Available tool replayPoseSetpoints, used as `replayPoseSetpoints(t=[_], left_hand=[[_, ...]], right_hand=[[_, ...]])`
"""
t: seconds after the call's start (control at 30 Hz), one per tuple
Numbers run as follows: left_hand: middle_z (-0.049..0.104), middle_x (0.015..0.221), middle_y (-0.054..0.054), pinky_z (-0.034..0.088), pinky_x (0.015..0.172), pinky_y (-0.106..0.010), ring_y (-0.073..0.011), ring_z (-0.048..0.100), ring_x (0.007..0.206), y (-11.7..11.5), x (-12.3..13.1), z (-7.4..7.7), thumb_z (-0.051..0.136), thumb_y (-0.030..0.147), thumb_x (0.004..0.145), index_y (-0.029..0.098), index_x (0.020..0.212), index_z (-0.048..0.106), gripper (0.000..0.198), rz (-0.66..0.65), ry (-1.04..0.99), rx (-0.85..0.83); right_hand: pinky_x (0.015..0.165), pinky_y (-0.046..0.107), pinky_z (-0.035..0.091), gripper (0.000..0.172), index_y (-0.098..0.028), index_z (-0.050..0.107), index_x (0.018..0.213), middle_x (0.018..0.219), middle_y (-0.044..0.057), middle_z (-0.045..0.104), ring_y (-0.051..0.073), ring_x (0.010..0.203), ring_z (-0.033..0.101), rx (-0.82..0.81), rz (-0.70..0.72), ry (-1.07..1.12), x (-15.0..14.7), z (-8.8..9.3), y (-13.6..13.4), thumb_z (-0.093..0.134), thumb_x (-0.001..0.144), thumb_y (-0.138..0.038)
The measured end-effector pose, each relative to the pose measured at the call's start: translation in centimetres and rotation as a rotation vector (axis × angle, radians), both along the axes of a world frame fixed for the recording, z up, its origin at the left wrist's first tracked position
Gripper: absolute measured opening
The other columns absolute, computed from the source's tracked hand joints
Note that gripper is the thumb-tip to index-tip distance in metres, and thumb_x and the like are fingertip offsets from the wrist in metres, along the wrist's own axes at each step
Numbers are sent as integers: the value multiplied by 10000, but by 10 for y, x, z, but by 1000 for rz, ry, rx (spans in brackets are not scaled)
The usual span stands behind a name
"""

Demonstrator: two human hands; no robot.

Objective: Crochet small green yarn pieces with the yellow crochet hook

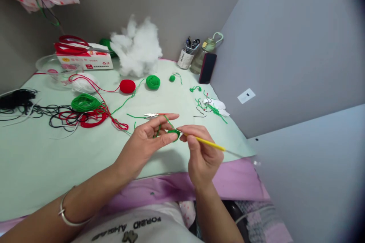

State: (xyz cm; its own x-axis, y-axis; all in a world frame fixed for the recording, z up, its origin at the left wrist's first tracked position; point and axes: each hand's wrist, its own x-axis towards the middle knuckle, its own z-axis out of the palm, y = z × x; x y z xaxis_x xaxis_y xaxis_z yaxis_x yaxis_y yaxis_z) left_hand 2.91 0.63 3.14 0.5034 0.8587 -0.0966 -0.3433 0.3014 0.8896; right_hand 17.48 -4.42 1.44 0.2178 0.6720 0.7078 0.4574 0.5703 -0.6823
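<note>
My left hand [154, 136] pinches a small green crochet piece [173, 134] between thumb and fingers, with green yarn running over the raised index finger. In my right hand [203, 152] is a crochet hook [209, 143] with a yellow handle, gripped like a pen. Its tip meets the top edge of the green piece. Just beyond my left fingers lies a pair of small snips [154, 115] with orange on it. A green yarn ball [153, 82] and a red yarn ball [127, 86] sit farther back.
White stuffing [138, 47] is heaped against the wall, beside a box [98, 60] with red scissors [72, 44] on top. Tangled yarn [91, 115] spreads over the left side. A pen cup [186, 57], bottle [198, 60] and phone [208, 68] stand back right, near yarn scraps [215, 110].
</note>
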Motion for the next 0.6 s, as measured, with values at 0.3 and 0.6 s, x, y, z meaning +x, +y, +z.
replayPoseSetpoints(t=[0.3,0.6], left_hand=[[688,1093,-40,448,881,-275,-151,547,917,9,-3,-2,777,288,877,249,1106,843,241,-100,-134,-211],[667,985,-8,435,939,-324,-184,574,968,3,-7,-5,789,328,893,347,1230,791,338,-92,51,63]], right_hand=[[642,332,561,225,-285,782,1064,882,27,765,165,736,672,34,-43,186,4,1,0,587,1018,-183],[655,288,571,197,-249,768,967,913,27,780,130,699,664,-206,118,391,8,0,4,593,1034,-309]])
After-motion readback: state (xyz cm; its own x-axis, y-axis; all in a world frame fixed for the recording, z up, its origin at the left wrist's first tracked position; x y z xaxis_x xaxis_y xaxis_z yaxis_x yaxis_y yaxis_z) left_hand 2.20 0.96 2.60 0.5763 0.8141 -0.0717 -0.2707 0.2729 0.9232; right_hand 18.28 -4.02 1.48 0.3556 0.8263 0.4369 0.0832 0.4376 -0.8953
